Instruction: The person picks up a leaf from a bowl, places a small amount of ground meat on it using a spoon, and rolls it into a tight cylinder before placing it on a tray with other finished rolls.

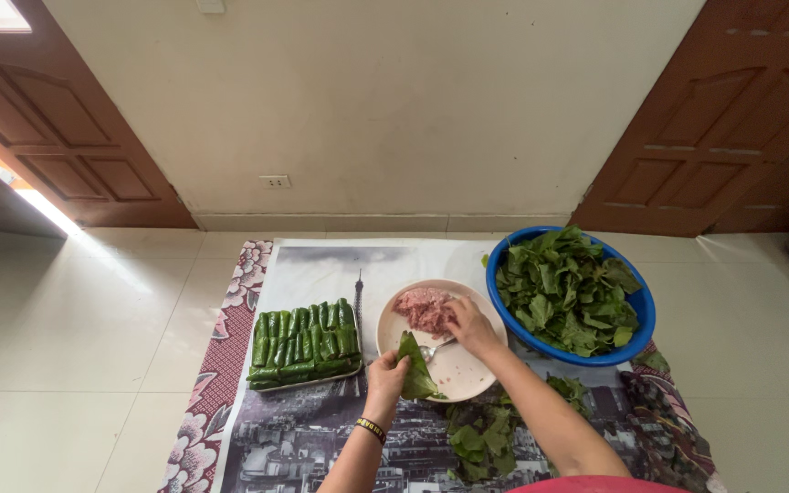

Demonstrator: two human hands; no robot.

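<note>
From the head camera, the left hand point(385, 372) is reaching in from below, wrist banded, fingers closing around a flat green leaf point(415, 368) held over the near rim of the round pale plate point(468, 370). The right hand point(470, 326) is stretching across that plate, gripping a metal spoon point(434, 348) beside the lumpy pink minced meat point(424, 309). Glossy rolled leaf parcels point(305, 343) are filling a tray at left; a blue basin point(639, 306) is holding crinkled loose leaves point(566, 290).

Home: tiled floor point(75, 329), wood doors point(723, 119), floor mat point(312, 438).
</note>
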